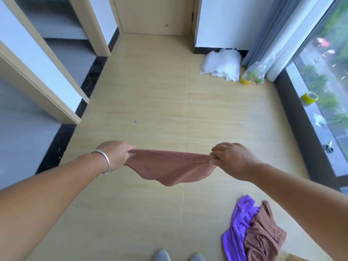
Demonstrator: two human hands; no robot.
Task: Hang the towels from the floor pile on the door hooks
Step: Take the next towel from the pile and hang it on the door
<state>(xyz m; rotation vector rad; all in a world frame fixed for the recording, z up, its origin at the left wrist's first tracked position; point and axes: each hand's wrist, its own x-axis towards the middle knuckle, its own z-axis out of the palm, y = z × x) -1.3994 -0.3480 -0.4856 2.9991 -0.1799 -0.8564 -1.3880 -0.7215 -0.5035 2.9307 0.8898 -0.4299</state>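
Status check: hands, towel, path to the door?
Left hand and right hand pinch brown towel taut. Purple towel and second brown towel lie piled on floor. Nothing blocks closed door.

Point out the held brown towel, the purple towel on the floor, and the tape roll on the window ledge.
held brown towel (170,169): head view, sagging middle.
purple towel (237,230): head view, central folds.
tape roll (309,98): head view, yellow side.

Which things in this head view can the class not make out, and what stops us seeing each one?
- Door: its upper part is cut off by the top edge, so no hooks show.
- Floor pile: purple and brown folds overlap, so the towel count is unclear.
- Held towel: it sags below the left hand and right hand, hiding its far side.
- Shoes: cut off by the bottom edge.
- Dark item by the window: too small to identify.
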